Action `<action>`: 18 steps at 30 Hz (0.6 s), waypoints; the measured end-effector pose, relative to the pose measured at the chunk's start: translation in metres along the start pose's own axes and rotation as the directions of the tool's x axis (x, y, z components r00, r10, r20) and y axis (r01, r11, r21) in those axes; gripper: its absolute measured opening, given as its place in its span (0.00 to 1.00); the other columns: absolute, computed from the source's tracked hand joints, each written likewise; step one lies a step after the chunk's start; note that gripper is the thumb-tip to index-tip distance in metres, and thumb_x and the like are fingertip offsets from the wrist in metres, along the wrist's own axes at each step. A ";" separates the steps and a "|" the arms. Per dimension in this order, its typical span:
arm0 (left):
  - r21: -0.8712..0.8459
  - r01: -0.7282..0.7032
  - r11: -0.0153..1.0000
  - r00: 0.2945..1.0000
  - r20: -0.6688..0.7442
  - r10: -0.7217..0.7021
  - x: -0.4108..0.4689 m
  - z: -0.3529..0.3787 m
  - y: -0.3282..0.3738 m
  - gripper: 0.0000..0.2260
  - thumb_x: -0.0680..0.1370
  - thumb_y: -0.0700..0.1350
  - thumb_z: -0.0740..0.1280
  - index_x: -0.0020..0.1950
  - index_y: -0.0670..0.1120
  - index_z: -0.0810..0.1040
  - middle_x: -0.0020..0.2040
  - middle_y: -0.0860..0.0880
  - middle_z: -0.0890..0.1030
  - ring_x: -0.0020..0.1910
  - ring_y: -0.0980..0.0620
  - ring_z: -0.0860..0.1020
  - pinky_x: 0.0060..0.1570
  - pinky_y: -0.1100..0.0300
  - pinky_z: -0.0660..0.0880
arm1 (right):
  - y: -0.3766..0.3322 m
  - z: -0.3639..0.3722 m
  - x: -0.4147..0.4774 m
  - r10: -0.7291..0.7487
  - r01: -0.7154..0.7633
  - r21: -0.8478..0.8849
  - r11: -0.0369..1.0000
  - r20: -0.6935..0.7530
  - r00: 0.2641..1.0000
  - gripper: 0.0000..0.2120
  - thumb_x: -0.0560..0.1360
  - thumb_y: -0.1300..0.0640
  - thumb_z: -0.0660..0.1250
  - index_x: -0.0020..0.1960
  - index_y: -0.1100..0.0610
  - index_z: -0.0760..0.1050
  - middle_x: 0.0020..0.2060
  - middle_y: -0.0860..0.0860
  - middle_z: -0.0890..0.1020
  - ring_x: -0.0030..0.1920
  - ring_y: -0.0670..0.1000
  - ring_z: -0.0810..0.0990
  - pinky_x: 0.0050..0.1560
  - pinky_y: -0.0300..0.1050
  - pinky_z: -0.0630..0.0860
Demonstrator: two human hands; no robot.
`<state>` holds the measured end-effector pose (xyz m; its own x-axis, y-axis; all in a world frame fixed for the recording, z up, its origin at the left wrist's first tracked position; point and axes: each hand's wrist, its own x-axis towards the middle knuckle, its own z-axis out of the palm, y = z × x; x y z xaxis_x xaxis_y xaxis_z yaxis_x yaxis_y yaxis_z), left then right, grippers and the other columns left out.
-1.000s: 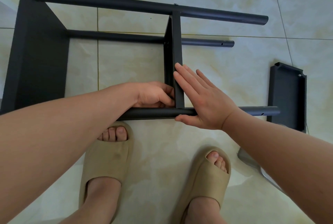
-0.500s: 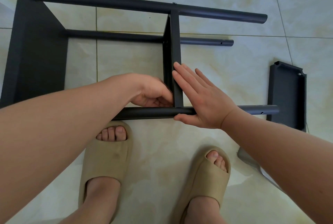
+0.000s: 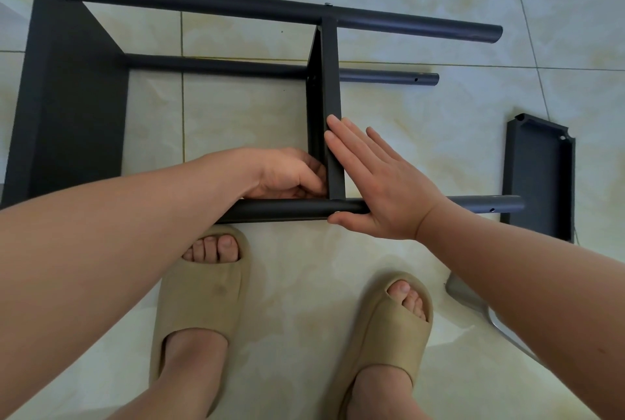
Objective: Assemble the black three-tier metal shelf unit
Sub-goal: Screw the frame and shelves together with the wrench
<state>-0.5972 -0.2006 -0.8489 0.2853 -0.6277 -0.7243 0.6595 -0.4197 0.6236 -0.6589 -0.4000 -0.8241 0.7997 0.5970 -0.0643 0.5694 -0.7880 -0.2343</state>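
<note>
The black shelf frame lies on its side on the tile floor, with an end shelf (image 3: 67,98) fixed at the left. The middle shelf (image 3: 329,81) stands between the far pole (image 3: 236,5) and the near pole (image 3: 287,210). My left hand (image 3: 287,176) is curled at the inner corner where this shelf meets the near pole, fingertips pinching at the shelf's edge; what is between them is hidden. My right hand (image 3: 382,189) lies flat with straight fingers against the shelf's right face, thumb under the near pole. A loose third shelf (image 3: 537,176) lies at the right.
A lower pole (image 3: 220,64) rests on the floor behind. My feet in beige slippers (image 3: 203,301) (image 3: 389,328) stand just in front of the near pole. A grey metal piece (image 3: 473,301) lies on the floor under my right forearm.
My left wrist lifted and rolled, then dropped back, with the fingers working at the same corner. My right hand and the frame have stayed in place.
</note>
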 end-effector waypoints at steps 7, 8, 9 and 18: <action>-0.015 -0.028 0.999 1.000 -0.005 0.028 0.000 0.002 -0.002 0.12 0.78 0.28 0.62 0.60 0.35 0.74 0.52 0.33 0.76 0.49 0.41 0.77 0.45 0.58 0.80 | 0.000 0.000 0.000 -0.003 0.003 0.005 1.000 0.003 1.000 0.46 0.78 0.32 0.57 0.81 0.65 0.51 0.81 0.59 0.51 0.82 0.58 0.49 0.80 0.61 0.53; -0.016 -0.028 0.999 1.000 -0.001 0.028 0.000 0.002 -0.002 0.12 0.78 0.28 0.61 0.60 0.35 0.74 0.52 0.33 0.75 0.47 0.41 0.77 0.45 0.59 0.80 | 0.000 0.000 0.000 -0.003 0.003 0.005 1.000 0.003 1.000 0.46 0.78 0.32 0.57 0.81 0.65 0.51 0.81 0.59 0.51 0.82 0.58 0.49 0.80 0.61 0.53; -0.019 -0.028 0.999 1.000 0.003 0.028 0.000 0.001 -0.002 0.12 0.78 0.28 0.61 0.60 0.36 0.74 0.52 0.34 0.76 0.46 0.42 0.77 0.44 0.59 0.80 | 0.000 0.000 0.000 -0.004 0.004 0.005 1.000 0.003 1.000 0.46 0.78 0.32 0.57 0.81 0.65 0.52 0.81 0.59 0.51 0.82 0.58 0.49 0.80 0.61 0.53; -0.075 0.033 0.997 0.996 0.090 -0.026 -0.002 0.001 -0.002 0.09 0.81 0.35 0.59 0.48 0.37 0.79 0.41 0.43 0.83 0.37 0.51 0.82 0.40 0.60 0.79 | 0.000 0.001 0.000 -0.001 0.001 -0.002 1.000 -0.008 1.000 0.46 0.78 0.32 0.58 0.81 0.65 0.53 0.81 0.59 0.52 0.82 0.57 0.49 0.80 0.60 0.53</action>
<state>-0.5998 -0.1994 -0.8480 0.2043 -0.6730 -0.7109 0.7189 -0.3898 0.5756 -0.6590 -0.4001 -0.8247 0.8005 0.5968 -0.0559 0.5709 -0.7875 -0.2325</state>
